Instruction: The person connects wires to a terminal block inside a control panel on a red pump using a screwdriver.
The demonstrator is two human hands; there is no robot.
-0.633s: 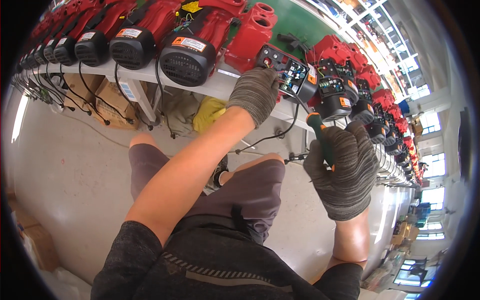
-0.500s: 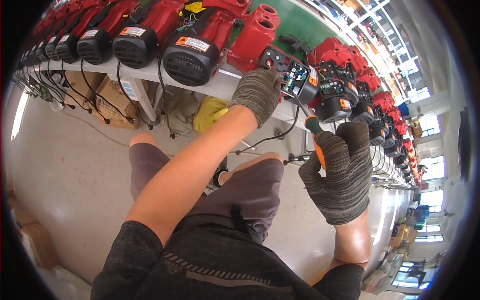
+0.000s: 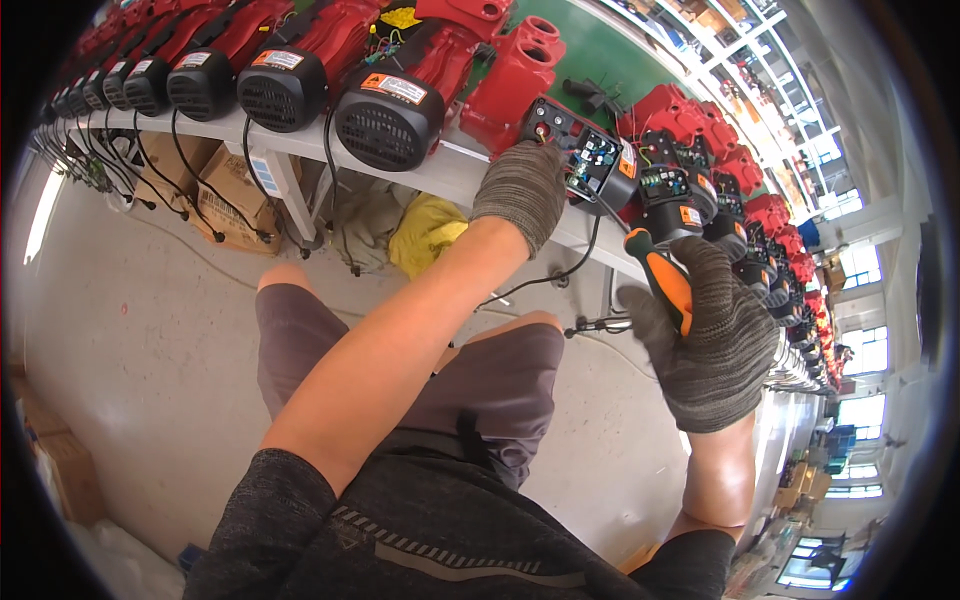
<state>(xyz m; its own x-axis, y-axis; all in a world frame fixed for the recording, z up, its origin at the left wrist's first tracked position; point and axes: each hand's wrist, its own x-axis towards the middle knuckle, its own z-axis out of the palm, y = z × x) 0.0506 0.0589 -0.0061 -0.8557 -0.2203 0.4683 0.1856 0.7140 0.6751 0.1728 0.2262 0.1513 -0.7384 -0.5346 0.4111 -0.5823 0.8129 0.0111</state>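
My gloved left hand (image 3: pixel 521 194) is at the open black terminal box (image 3: pixel 549 121) of a red pump (image 3: pixel 516 75). Its fingers bend in toward the wiring, and their tips are hidden from view. My gloved right hand (image 3: pixel 716 335) is closed around a screwdriver (image 3: pixel 668 285) with an orange and dark green handle. The thin shaft slants up and left toward the same box, where the tip is hard to make out. A green circuit board (image 3: pixel 597 163) shows beside the terminals. The right thumb is blurred and stands off the handle.
More red pumps with black motor covers (image 3: pixel 390 122) line the pale bench (image 3: pixel 440 175) on both sides. Black power cords (image 3: pixel 330 190) hang from its edge. Below are cardboard boxes (image 3: pixel 238 203) and a yellow cloth (image 3: pixel 428 232).
My right hand has shifted right and slightly up, and the screwdriver handle lies at a flatter slant. The right thumb has moved away from the handle. My left hand stays at the box.
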